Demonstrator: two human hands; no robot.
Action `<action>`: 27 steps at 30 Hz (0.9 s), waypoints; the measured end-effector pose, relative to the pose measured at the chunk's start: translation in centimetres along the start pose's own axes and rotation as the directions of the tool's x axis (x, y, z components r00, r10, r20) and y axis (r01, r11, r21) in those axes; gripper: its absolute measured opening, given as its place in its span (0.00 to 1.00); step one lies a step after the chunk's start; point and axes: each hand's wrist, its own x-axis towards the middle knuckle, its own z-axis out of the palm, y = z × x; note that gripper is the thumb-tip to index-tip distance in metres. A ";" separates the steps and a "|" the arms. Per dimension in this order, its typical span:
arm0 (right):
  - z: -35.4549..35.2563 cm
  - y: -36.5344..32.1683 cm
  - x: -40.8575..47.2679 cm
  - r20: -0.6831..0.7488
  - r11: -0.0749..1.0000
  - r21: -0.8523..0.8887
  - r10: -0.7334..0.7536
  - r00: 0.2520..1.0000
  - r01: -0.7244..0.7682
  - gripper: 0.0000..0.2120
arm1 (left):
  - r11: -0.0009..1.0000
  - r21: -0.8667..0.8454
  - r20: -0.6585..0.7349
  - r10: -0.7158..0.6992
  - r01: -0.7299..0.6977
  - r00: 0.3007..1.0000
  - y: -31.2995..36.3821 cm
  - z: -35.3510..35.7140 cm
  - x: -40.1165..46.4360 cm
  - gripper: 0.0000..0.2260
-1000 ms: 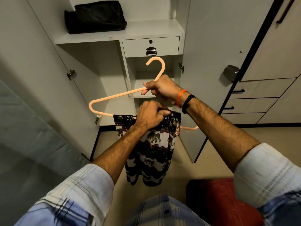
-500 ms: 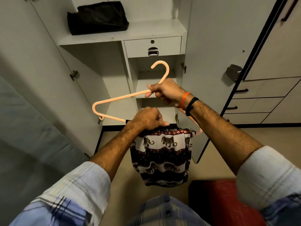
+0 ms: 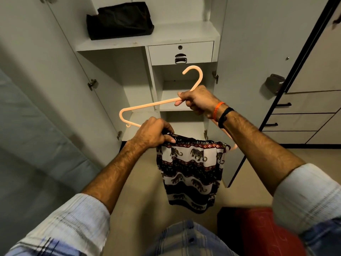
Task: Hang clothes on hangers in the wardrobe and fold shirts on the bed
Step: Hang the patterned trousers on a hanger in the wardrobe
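Right hand (image 3: 198,101), fingers curled, grips the peach plastic hanger (image 3: 153,104) at the base of its hook, holding it up before the open wardrobe (image 3: 118,74). Left hand (image 3: 153,133) pinches the top edge of the elephant-print garment (image 3: 191,172), which is draped over the hanger's lower bar (towards its right end) and hangs down. On the wardrobe's upper shelf lies a folded black cloth (image 3: 120,20).

The peach plastic hanger (image 3: 147,105) looks smooth and matt; the elephant-print garment (image 3: 191,172) is thin cloth; the drawer's metal handle (image 3: 180,59) shines.
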 end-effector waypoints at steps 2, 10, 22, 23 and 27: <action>0.0 0.0 0.1 -0.002 1.000 -0.003 -0.001 1.000 0.001 0.15 | 0.999 -0.026 -0.007 0.026 -0.026 1.000 -0.4 0.2 0.0 0.18; 0.2 0.0 -0.2 0.056 0.998 -0.052 0.033 0.998 -0.031 0.15 | 0.984 0.010 -0.443 0.165 -0.179 0.881 -0.3 -0.1 1.2 0.04; 0.5 0.5 -0.2 0.033 0.998 0.032 0.044 0.998 -0.045 0.15 | 0.993 -0.093 0.134 0.091 -0.079 0.987 2.3 0.2 2.9 0.12; 0.5 0.4 -0.2 0.032 0.999 0.022 0.044 0.998 -0.045 0.15 | 0.986 -0.134 0.181 0.122 -0.099 0.976 2.6 0.6 2.8 0.13; 0.5 -0.1 -0.1 0.021 0.999 -0.022 0.037 0.999 -0.036 0.15 | 0.974 -0.156 0.279 0.204 -0.165 0.938 3.2 2.3 2.7 0.15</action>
